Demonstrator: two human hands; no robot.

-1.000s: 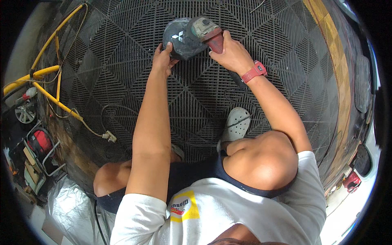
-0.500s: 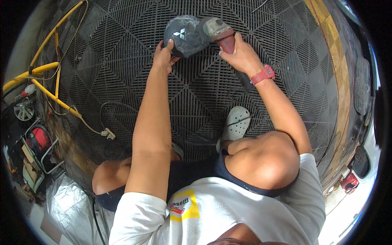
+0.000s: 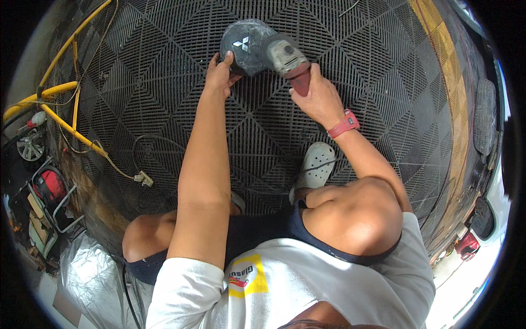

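In my left hand (image 3: pixel 220 75) is a dark, rounded plastic cover (image 3: pixel 253 57) with a light emblem of three diamonds on its face. My thumb rests on the front below the emblem, and the other fingers reach behind the edge. My right hand (image 3: pixel 320 97) is wrapped round the red body of a power sander (image 3: pixel 285 58) with a worn, grey head. The sander's dark round pad meets or overlaps the cover's right edge; whether it touches is hard to tell. Both things are held over the dark slatted floor, well ahead of my knees.
Yellow metal tubing (image 3: pixel 66 88) stands at the left, with a thin cable ending in a pale plug (image 3: pixel 143 179) on the floor mats (image 3: pixel 246 148). A dark cord crosses my light clog (image 3: pixel 318 164). Silvery sheeting (image 3: pixel 90 274) lies at lower left. A yellow floor strip (image 3: pixel 446 60) runs along the right.
My right hand and the sander have moved down and slightly left, with the sander's head tilting more. My left hand and the cover have hardly moved.
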